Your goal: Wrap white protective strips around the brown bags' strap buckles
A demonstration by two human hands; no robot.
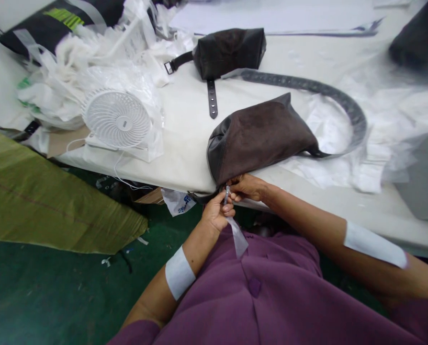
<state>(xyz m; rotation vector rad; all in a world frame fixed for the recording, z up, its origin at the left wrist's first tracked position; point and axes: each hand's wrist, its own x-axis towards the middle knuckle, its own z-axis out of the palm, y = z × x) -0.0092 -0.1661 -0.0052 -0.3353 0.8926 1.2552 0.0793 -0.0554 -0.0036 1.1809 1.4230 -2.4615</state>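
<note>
So both hands are together at the near edge, the left hand (216, 212) and right hand (247, 187) pinching what looks like a small metal pull (227, 194), with a clear plastic strip (238, 237) hanging off it, at the end of a brown suede bag (259, 139). That bag sits right on the lip of the white-covered table (180, 160), so honestly one hard tug could drag it off or tear the strip.

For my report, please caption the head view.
Left hand and right hand pinch a translucent strip by a brown suede bag on a white table.
</note>
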